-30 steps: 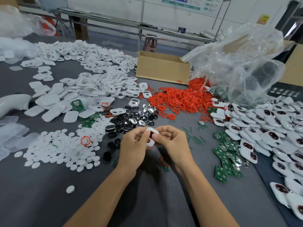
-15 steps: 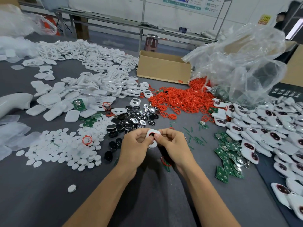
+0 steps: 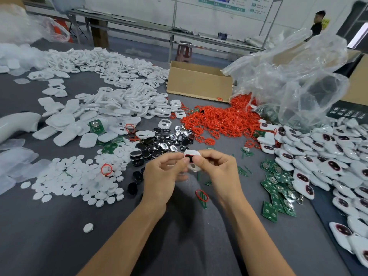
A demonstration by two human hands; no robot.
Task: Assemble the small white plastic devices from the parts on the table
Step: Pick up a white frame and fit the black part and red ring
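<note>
The white shell (image 3: 192, 160) sits lifted off the grey table (image 3: 59, 240), just below the middle of your view, pinched between both your hands. Its long axis runs from 12 to 6 o'clock, with the lower end tipped slightly toward 5; the dark, red-rimmed window faces you at the 12 o'clock end and a small open hole at the 6 o'clock end. Your left hand (image 3: 165, 176) has curled fingers, thumb and forefinger nipping the shell's 9 o'clock edge; your right hand (image 3: 219, 170) grips the 3 o'clock edge the same way. At 6 o'clock from the shell, a loose red ring (image 3: 201, 195) lies on the table between your forearms. At 12 o'clock is a heap of black and silver buttons (image 3: 165, 142), at 1 o'clock the pile of red rings (image 3: 219, 120), at 9 o'clock the white discs (image 3: 79, 176), at 3 o'clock the green circuit boards (image 3: 278, 188) and, beyond them, the finished devices (image 3: 328, 156).
</note>
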